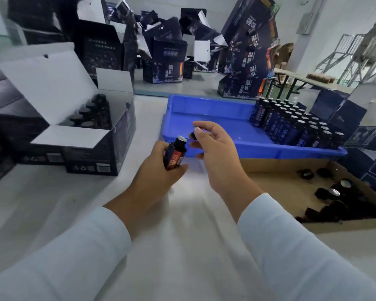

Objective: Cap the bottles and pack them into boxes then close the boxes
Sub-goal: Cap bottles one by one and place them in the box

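Observation:
My left hand (159, 170) grips a small dark bottle (175, 153) with a red-orange label, tilted, its foil-sealed mouth uncovered. My right hand (215, 153) pinches a black cap (196, 132) between thumb and fingers, just right of and above the bottle's mouth, apart from it. An open dark box (100, 146) with white flaps stands to the left and holds several capped bottles (91, 114). A blue tray (206, 118) behind my hands carries several uncapped bottles (291, 124) in rows at its right end.
A shallow cardboard box (291, 192) at the right holds several loose black caps (330, 192). Many dark printed cartons (250, 53) are stacked at the back and on both sides. The white tabletop (96, 213) spreads out under my arms.

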